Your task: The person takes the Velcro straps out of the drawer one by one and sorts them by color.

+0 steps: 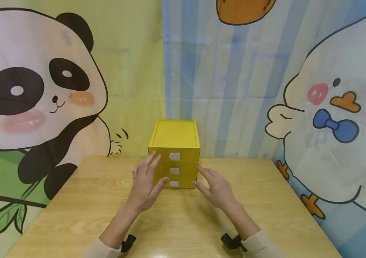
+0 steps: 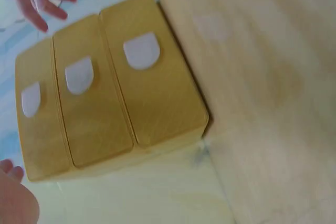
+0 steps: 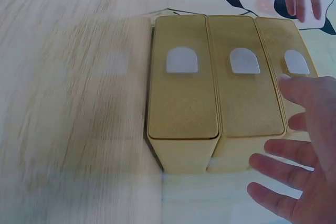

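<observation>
A yellow box with three stacked drawers (image 1: 186, 161) stands toward the back of the table, its front facing me. Each drawer front carries a white rounded tab handle (image 1: 174, 156). My left hand (image 1: 144, 184), fingers spread and holding nothing, overlaps the left side of the box front in the head view. Close by the right side of the box is my right hand (image 1: 217, 187), its fingers extended and thumb apart, with nothing in it. The right wrist view shows the right hand's fingers (image 3: 283, 174) alongside the box. All three drawers look closed.
The box stands on a light wooden table (image 1: 253, 193). Behind it hangs a curtain (image 1: 221, 89) with blue stripes and cartoon animals. A black wrist strap piece (image 1: 231, 242) shows at the right sleeve, another (image 1: 128, 243) at the left.
</observation>
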### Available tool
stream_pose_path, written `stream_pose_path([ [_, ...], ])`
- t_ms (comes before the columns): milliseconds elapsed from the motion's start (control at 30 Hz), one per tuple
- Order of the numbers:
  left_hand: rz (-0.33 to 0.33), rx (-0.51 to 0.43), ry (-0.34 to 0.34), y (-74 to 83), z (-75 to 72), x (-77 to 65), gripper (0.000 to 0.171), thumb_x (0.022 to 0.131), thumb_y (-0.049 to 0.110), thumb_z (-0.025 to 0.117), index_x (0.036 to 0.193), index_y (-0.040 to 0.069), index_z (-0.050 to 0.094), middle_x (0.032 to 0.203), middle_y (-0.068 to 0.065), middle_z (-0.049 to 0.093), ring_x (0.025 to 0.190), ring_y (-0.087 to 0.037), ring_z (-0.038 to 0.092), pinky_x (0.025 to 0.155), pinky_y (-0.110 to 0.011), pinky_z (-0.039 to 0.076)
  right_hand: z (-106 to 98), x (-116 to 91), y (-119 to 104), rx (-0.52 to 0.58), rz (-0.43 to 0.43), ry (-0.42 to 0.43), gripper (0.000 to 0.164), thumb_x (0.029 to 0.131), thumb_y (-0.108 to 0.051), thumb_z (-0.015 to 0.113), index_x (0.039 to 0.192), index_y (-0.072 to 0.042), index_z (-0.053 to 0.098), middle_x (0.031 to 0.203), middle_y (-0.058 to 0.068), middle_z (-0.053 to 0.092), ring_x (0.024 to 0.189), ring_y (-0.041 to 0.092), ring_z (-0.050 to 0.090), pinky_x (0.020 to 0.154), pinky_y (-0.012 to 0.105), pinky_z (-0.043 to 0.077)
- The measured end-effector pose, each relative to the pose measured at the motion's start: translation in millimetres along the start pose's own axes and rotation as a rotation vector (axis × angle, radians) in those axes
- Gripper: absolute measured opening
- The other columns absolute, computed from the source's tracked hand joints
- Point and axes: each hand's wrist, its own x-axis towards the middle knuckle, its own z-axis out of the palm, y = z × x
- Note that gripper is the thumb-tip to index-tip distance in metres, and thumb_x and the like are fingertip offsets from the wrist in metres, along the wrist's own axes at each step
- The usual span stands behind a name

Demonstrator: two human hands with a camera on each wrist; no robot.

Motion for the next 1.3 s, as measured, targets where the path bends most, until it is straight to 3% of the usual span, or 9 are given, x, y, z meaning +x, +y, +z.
stream_pose_path([
  [100, -0.041, -0.040, 0.041, -8.2, -6.1, 6.0, 0.068, 0.108, 0.039, 0.055, 0.162, 0.006, 0.030, 0.169, -0.019, 0.027, 0.149, -0.042, 0.035, 0.115, -0.066, 0.023, 2.3, 2.0, -3.9, 0.025, -0.031, 0.057, 0.055, 0.099, -0.036, 0.073, 0.147, -0.012, 0.060, 0.133, 0.008, 0.072, 0.108, 0.024, 0.074, 0.082, 0.043, 0.064],
  [200, -0.115, -0.102, 0.051, -16.0, -11.0, 13.9, 0.068, 0.109, 0.028, 0.055, 0.166, 0.014, 0.022, 0.173, -0.013, 0.021, 0.154, -0.040, 0.030, 0.119, -0.070, 0.022, 4.6, 6.0, -6.5, 0.047, -0.064, 0.106, 0.053, 0.098, -0.032, 0.074, 0.144, -0.009, 0.061, 0.125, 0.008, 0.075, 0.098, 0.021, 0.074, 0.074, 0.039, 0.064],
  [333, -0.199, -0.212, 0.052, -24.1, -11.5, 23.6, 0.063, 0.112, 0.022, 0.048, 0.168, 0.022, 0.020, 0.174, -0.004, 0.019, 0.160, -0.034, 0.022, 0.124, -0.071, 0.019, 8.2, 10.7, -8.1, 0.123, -0.109, 0.137, 0.052, 0.099, -0.027, 0.074, 0.144, -0.005, 0.061, 0.114, 0.010, 0.077, 0.096, 0.022, 0.074, 0.075, 0.038, 0.064],
  [533, -0.228, -0.366, 0.037, -28.0, 1.5, 33.7, 0.053, 0.115, 0.023, 0.041, 0.165, 0.016, 0.029, 0.172, -0.006, 0.027, 0.160, -0.025, 0.023, 0.129, -0.058, 0.024, 13.4, 14.8, -8.5, 0.258, -0.113, 0.163, 0.051, 0.099, -0.021, 0.073, 0.145, -0.002, 0.059, 0.112, 0.012, 0.075, 0.093, 0.025, 0.074, 0.078, 0.042, 0.064],
  [733, -0.276, -0.448, 0.068, -31.1, 8.7, 38.0, 0.048, 0.115, 0.021, 0.039, 0.161, 0.011, 0.038, 0.169, -0.010, 0.035, 0.158, -0.026, 0.030, 0.127, -0.054, 0.028, 17.6, 26.3, -11.5, 0.342, -0.092, 0.139, 0.051, 0.101, -0.022, 0.071, 0.147, -0.005, 0.057, 0.117, 0.014, 0.074, 0.093, 0.025, 0.074, 0.079, 0.044, 0.065],
  [900, -0.356, -0.519, 0.061, -37.0, 1.6, 43.3, 0.044, 0.115, 0.019, 0.036, 0.156, 0.006, 0.045, 0.168, -0.012, 0.035, 0.158, -0.026, 0.030, 0.129, -0.049, 0.026, 18.6, 42.6, -15.8, 0.413, -0.046, 0.094, 0.043, 0.107, -0.021, 0.062, 0.146, -0.006, 0.057, 0.112, 0.008, 0.074, 0.094, 0.018, 0.072, 0.081, 0.034, 0.064],
  [1000, -0.404, -0.545, 0.043, -44.5, -0.3, 43.3, 0.043, 0.116, 0.023, 0.034, 0.155, 0.009, 0.048, 0.170, -0.006, 0.034, 0.158, -0.023, 0.028, 0.129, -0.046, 0.026, 17.2, 52.1, -19.4, 0.437, -0.018, 0.071, 0.036, 0.108, -0.019, 0.059, 0.143, -0.009, 0.060, 0.110, 0.005, 0.075, 0.095, 0.015, 0.072, 0.082, 0.029, 0.063],
  [1167, -0.419, -0.571, 0.084, -53.8, 3.3, 45.1, 0.040, 0.115, 0.032, 0.037, 0.147, 0.020, 0.058, 0.166, 0.007, 0.040, 0.156, -0.015, 0.033, 0.127, -0.034, 0.030, 12.3, 66.2, -24.6, 0.411, -0.038, 0.069, 0.033, 0.107, -0.014, 0.060, 0.140, -0.012, 0.063, 0.106, 0.008, 0.078, 0.092, 0.017, 0.074, 0.081, 0.031, 0.063],
  [1300, -0.405, -0.618, 0.121, -51.5, 6.6, 48.3, 0.038, 0.114, 0.031, 0.041, 0.144, 0.018, 0.062, 0.164, 0.001, 0.045, 0.155, -0.016, 0.036, 0.123, -0.022, 0.034, 8.6, 71.3, -25.7, 0.389, -0.049, 0.051, 0.033, 0.106, -0.015, 0.062, 0.140, -0.012, 0.063, 0.103, 0.009, 0.079, 0.088, 0.018, 0.076, 0.079, 0.031, 0.064],
])
